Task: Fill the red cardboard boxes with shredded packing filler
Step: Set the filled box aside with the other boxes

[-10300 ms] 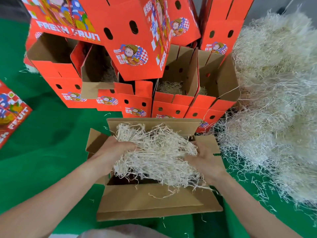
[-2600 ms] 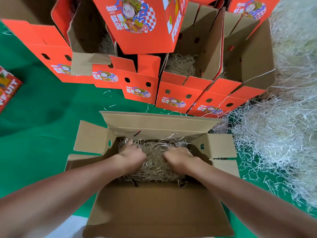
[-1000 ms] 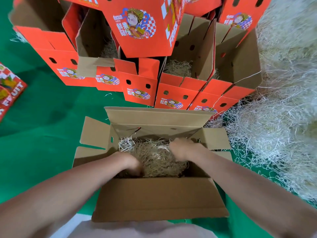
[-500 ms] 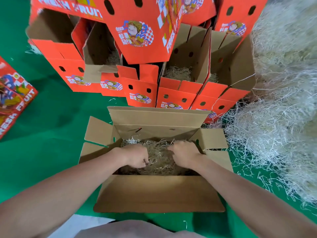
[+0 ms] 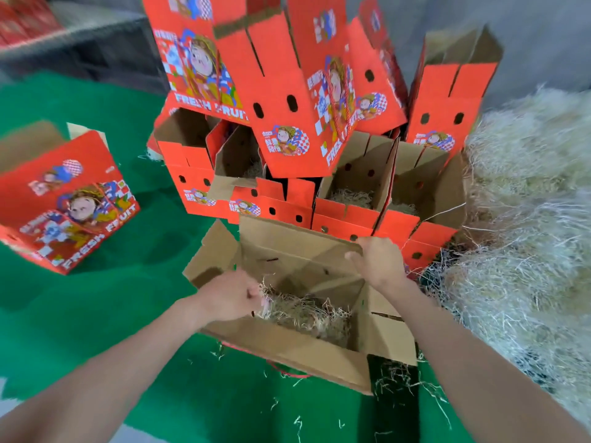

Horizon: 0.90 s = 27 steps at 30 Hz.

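Right hand (image 5: 379,263): fingers curled together over the top edge of the far flap (image 5: 287,241), gripping it near its right corner. Left hand (image 5: 230,298): fingers curled tight at the left end wall of the open box (image 5: 287,346), right beside the strands. Whether they pinch wall or strands cannot be told (motion blur here). Shredded filler (image 5: 303,311) lies low inside the open box, at frame centre. The box rests on a green surface (image 5: 96,314). Stack of red boxes (image 5: 287,123) at 12 o'clock, just behind the far flap; several lower ones show filler inside. Loose filler pile (image 5: 527,251) at 3 o'clock. Lone red box (image 5: 64,203) at 9 o'clock, tilted, well apart.
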Motion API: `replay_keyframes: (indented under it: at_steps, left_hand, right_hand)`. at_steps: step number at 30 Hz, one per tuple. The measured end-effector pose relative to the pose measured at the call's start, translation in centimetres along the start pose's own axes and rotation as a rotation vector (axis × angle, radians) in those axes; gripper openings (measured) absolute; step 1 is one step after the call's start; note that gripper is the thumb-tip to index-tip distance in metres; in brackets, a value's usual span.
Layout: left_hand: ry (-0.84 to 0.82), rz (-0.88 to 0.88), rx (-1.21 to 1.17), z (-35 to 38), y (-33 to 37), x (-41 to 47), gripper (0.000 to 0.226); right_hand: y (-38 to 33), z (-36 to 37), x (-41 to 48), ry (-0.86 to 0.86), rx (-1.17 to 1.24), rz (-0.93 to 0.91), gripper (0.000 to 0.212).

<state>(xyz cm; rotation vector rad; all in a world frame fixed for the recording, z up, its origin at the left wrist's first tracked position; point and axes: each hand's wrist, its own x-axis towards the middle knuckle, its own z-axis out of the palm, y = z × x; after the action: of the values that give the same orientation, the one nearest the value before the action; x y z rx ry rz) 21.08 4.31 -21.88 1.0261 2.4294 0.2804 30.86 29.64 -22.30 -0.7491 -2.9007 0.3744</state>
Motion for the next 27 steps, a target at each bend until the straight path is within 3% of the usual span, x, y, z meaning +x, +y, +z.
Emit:
replay_keyframes:
  at_steps: [5,7,9,10,12,13,15,17,20,23,27]
  left_hand:
    - [0.318,-0.252,0.078,-0.1,-0.6,-1.2,0.019]
    - [0.526,-0.397,-0.069,1.2,-0.4,-1.9,0.052]
    - [0.739,-0.533,-0.446,2.4,0.2,-2.4,0.086]
    - [0.778,-0.606,-0.720,2.7,0.4,-2.3,0.095]
    - [0.696,-0.672,-1.344,2.9,1.2,-1.7,0.082]
    - [0.568,-0.658,-1.561,2.9,1.9,-1.5,0.062]
    - [0.383,-0.608,-1.632,2.7,3.8,-1.5,0.026]
    - [0.351,-0.630,-1.563,2.4,5.1,-1.0,0.019]
    - [0.321,-0.598,-1.540,1.1,8.1,-1.6,0.036]
    - [0.279,-0.528,-1.493,-0.3,13.2,-2.9,0.081]
    - [0.260,-0.301,-1.453,-2.2,19.4,-5.5,0.111]
  right_hand:
    - [-2.1,0.6,0.8,0.003,0.084,0.080,0.022]
    - [-2.5,0.5,1.0,0.011,0.129,0.051,0.028]
    - [-2.2,0.6,0.6,-0.036,0.294,-0.018,0.015]
    - [-1.7,0.7,0.1,-0.113,0.462,-0.021,0.020]
    - [-0.8,1.4,-1.4,-0.340,0.699,0.010,0.046]
    - [-0.4,1.9,-2.0,-0.432,0.631,-0.007,0.052]
    - [0.2,3.5,-2.4,-0.441,0.379,-0.088,0.057]
    - [0.4,4.0,-2.4,-0.268,0.262,-0.127,0.052]
    - [1.1,1.6,-2.5,-0.096,0.178,-0.201,0.041]
    - [2.2,-2.6,-2.1,-0.057,0.227,-0.230,0.037]
    - [4.7,-10.6,-2.2,0.022,0.326,-0.289,0.031]
